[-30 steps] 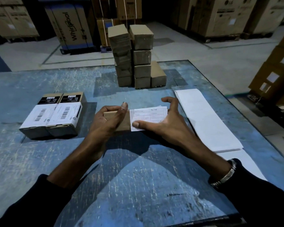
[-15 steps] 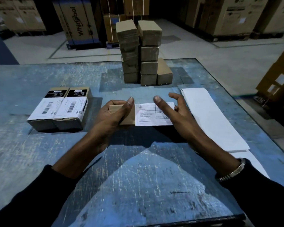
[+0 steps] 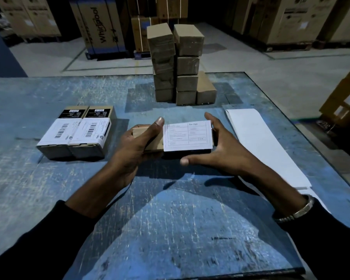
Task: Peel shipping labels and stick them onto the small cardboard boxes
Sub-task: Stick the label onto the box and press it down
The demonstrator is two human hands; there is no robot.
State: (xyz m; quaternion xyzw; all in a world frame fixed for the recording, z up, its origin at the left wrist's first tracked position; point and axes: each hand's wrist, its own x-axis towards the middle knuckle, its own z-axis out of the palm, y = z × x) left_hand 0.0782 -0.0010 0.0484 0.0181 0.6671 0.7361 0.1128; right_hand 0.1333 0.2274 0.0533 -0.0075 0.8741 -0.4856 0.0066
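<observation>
— Where is the small box (image 3: pixel 150 141)?
— Above the blue table (image 3: pixel 49 188), gripped by the left hand (image 3: pixel 133 146), its label (image 3: pixel 187 136) on top.
— The right hand (image 3: pixel 222 150)?
— Fingers spread, cupping the labelled end; contact unclear.

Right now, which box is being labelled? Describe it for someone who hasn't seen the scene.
On the blue table, near the middle in front of the brown box stack, sits one small box between both hands. Unlike the two barcode-labelled boxes to its left, it carries a white form label, and the left hand grips it.
</observation>
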